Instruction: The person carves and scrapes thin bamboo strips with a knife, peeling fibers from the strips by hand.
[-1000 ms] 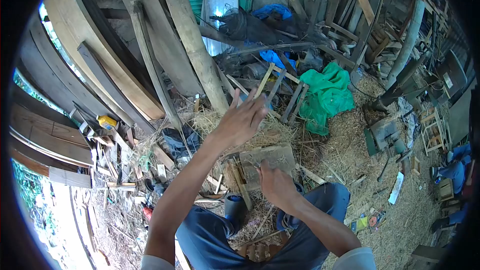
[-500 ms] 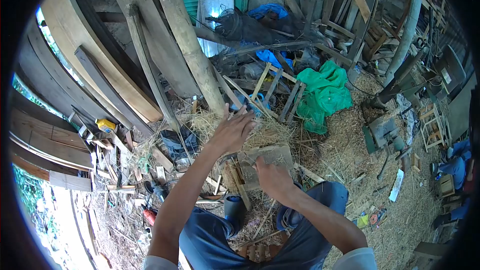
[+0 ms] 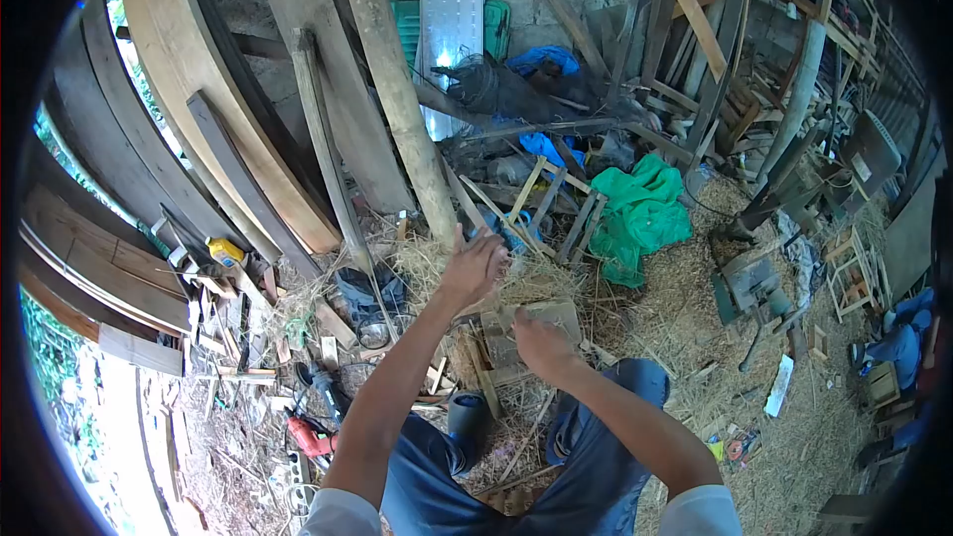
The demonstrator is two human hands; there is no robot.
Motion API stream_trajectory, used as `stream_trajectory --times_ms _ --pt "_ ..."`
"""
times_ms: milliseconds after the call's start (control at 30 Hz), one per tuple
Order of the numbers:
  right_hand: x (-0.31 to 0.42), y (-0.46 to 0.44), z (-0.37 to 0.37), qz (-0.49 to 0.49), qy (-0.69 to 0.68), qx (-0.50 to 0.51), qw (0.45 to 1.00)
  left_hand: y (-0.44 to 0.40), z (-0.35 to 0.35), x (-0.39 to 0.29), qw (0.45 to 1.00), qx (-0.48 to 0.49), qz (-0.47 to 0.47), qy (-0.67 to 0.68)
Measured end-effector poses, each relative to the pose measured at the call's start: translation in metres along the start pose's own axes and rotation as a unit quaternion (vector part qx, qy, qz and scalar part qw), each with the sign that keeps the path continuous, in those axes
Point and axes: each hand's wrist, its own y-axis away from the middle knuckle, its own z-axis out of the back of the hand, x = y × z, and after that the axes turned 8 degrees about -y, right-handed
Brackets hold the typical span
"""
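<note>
My left hand (image 3: 475, 268) is over the straw just beyond a small wooden board (image 3: 558, 318). Its fingers are apart and slightly bent, and nothing shows clearly in them. Lower and to the right, my right hand (image 3: 544, 345) is closed with the thumb on top, at the near side of the board. What it grips, if anything, is hidden by the fingers. Loose straw (image 3: 531, 281) lies in front of both hands. Beside the board stands a narrow wood strip (image 3: 479, 372), between my knees and the hands.
A thick pole (image 3: 397, 99) and long planks (image 3: 213, 89) lean ahead and left. A green plastic sheet (image 3: 640, 218) lies ahead right. A red power tool (image 3: 311, 437) and an angle grinder (image 3: 328, 389) are left of my legs. Another person's leg (image 3: 888, 342) shows far right.
My left hand has drawn slightly down, its fingers less stretched. My right hand stays closed near the board. The whole view has shifted a little.
</note>
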Motion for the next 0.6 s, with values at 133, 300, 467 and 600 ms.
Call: stream_trajectory --times_ms 133,300,467,600 --pt "0.002 -0.001 -0.010 -0.004 0.127 -0.055 0.990 0.014 0.045 -0.031 0.906 0.044 0.172 0.383" --pt "0.016 -0.007 -0.009 -0.026 0.156 -0.074 0.985 0.052 0.061 -0.058 0.960 -0.054 0.084 0.262" --pt "-0.011 -0.024 -0.035 -0.027 0.019 -0.015 0.999 0.063 0.056 -0.050 0.938 -0.079 0.132 0.312" --pt "-0.035 -0.027 -0.062 0.052 0.184 0.015 0.981 0.059 0.057 -0.059 0.935 -0.098 0.111 0.321"
